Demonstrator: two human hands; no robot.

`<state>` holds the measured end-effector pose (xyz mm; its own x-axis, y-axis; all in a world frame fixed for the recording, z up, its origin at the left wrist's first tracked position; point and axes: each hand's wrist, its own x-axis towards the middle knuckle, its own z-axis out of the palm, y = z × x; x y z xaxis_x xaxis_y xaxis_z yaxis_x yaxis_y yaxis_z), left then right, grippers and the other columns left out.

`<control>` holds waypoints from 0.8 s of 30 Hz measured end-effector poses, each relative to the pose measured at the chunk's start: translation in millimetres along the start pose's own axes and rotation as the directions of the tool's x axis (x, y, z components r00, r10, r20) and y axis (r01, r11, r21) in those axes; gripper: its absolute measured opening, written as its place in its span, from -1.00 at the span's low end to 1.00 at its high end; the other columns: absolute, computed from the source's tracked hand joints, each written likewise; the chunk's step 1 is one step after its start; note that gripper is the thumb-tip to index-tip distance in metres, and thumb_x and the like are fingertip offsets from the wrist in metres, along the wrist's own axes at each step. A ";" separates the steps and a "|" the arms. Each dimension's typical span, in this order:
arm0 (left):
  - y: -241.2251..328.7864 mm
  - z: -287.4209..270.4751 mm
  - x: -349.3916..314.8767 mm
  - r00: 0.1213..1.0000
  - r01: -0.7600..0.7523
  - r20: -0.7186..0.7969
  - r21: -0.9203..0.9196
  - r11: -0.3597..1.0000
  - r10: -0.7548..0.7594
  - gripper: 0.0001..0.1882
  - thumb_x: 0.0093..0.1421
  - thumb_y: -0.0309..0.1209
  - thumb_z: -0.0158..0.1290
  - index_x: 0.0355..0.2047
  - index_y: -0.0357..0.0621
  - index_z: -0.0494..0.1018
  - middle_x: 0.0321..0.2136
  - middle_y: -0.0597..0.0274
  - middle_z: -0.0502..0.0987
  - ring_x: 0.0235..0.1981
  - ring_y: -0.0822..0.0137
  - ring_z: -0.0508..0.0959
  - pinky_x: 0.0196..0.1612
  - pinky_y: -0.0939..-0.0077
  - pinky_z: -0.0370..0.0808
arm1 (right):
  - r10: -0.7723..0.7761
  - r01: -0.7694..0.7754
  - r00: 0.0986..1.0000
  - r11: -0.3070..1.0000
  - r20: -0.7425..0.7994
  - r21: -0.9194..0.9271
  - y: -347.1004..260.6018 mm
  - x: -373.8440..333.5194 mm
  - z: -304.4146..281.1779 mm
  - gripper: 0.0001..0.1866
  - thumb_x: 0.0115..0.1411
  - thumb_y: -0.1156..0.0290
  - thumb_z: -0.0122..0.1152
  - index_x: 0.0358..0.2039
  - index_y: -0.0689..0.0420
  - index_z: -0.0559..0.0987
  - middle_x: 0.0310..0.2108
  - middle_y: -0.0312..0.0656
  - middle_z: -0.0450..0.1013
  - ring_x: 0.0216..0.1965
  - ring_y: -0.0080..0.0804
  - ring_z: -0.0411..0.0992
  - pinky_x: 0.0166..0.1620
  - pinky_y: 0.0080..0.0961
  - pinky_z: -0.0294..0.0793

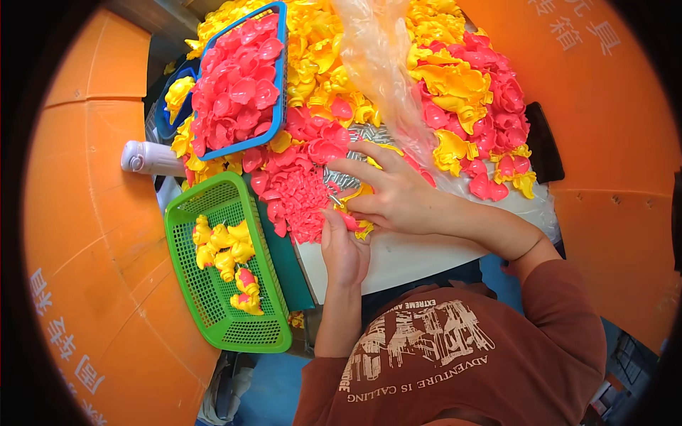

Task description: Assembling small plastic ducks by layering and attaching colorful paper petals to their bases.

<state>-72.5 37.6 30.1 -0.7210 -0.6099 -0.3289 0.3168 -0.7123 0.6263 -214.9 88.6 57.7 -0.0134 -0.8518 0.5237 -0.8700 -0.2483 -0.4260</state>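
At both sides, we note large orange moulded-plastic panels, one at left point(92, 163) and one at right point(611, 106). Between them is our white flat-topped worktable point(398, 263); its near edge faces our short-sleeved maroon shirt point(455, 355). A broad heap of glossy yellow plastic shells point(312, 42) covers the far part of the surface, and a mound of glossy pinkish-red plastic shells point(497, 85) lies on its right portion. A crumpled clear plastic bag point(376, 57) runs down between the heaps.

At our left stands a rectangular green mesh plastic basket point(241, 346), which contains a group of small yellow plastic figures point(225, 263), some with red patches. Beyond it, a tilted blue-rimmed plastic basket point(283, 64) is filled with red shells. A pale cylindrical bottle point(153, 157) lies beside the two baskets. A flat black slab point(545, 142) is at the right edge of the mound.

Our right hand point(398, 195) reaches over a pile of short silver metal pins point(371, 133), upper fingers spread; we cannot tell whether its thumb and lower fingers are clamped on anything. Our left hand point(344, 255) has thumb and fingers together on a small yellow-and-red plastic piece point(363, 231), located just below the right hand, above the near part of the worktable. Small pinkish-red pieces point(305, 199) lie beside the pins.
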 end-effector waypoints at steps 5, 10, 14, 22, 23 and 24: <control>-7.3 -3.2 -3.7 0.999 -0.044 0.031 0.137 0.990 0.040 -0.44 0.33 -0.03 -0.45 0.04 -0.28 0.19 -0.05 0.08 0.36 -0.06 0.24 0.43 -0.14 0.33 0.45 | 0.034 -0.024 0.984 0.998 0.175 -0.059 -4.8 2.5 -8.0 -0.83 -0.23 0.42 0.29 -0.52 0.12 0.58 0.06 -0.12 0.25 0.17 0.01 0.09 0.03 -0.11 0.26; 4.3 -1.1 -2.0 0.999 -0.002 0.032 0.001 1.000 0.002 -0.46 0.34 -0.02 -0.43 0.00 -0.26 0.21 -0.23 0.11 0.42 -0.29 0.28 0.48 -0.27 0.42 0.45 | -0.066 0.062 0.992 0.997 -0.107 -0.035 0.1 -1.7 -15.2 -0.82 -0.19 0.43 0.30 -0.49 0.13 0.56 -0.11 -0.16 0.40 0.06 -0.08 0.28 -0.06 -0.22 0.35; 1.0 -0.8 -4.8 0.997 0.037 0.066 -0.010 0.999 -0.036 -0.45 0.33 0.00 -0.44 -0.03 -0.26 0.24 -0.32 0.12 0.45 -0.36 0.29 0.48 -0.33 0.46 0.44 | -0.113 0.113 0.987 0.994 -0.114 -0.009 4.1 -1.6 -12.9 -0.81 -0.17 0.44 0.31 -0.47 0.12 0.54 -0.25 -0.20 0.46 -0.05 -0.17 0.39 -0.12 -0.28 0.37; 1.0 -0.4 -6.3 0.993 -0.006 0.118 0.012 1.000 0.005 -0.47 0.34 -0.03 -0.43 -0.03 -0.27 0.23 -0.31 0.12 0.43 -0.37 0.30 0.47 -0.35 0.46 0.42 | -0.182 0.186 0.978 0.982 -0.104 0.023 8.7 -7.3 -12.2 -0.79 -0.12 0.50 0.24 -0.40 0.21 0.52 -0.34 -0.13 0.47 -0.23 -0.22 0.48 -0.26 -0.39 0.43; 0.7 0.4 -6.7 0.993 -0.006 0.119 0.011 1.000 0.004 -0.47 0.34 -0.03 -0.43 -0.03 -0.27 0.23 -0.31 0.12 0.43 -0.37 0.30 0.47 -0.35 0.46 0.42 | -0.182 0.185 0.978 0.982 -0.104 0.022 7.7 -6.5 -13.5 -0.79 -0.12 0.50 0.24 -0.40 0.21 0.52 -0.34 -0.13 0.47 -0.23 -0.22 0.48 -0.26 -0.39 0.43; 0.1 1.9 -7.5 0.995 -0.013 0.095 0.030 0.999 0.010 -0.47 0.34 -0.04 -0.43 -0.03 -0.26 0.23 -0.30 0.12 0.43 -0.37 0.30 0.47 -0.34 0.46 0.42 | -0.191 0.193 0.978 0.981 -0.088 0.017 5.9 -5.5 -15.5 -0.78 -0.13 0.49 0.25 -0.40 0.21 0.52 -0.34 -0.13 0.47 -0.23 -0.22 0.48 -0.26 -0.38 0.44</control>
<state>-68.3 42.8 33.9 -0.7734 -0.5808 -0.2541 0.3070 -0.6937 0.6516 -227.6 98.9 63.8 0.1095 -0.7452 0.6578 -0.8478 -0.4154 -0.3295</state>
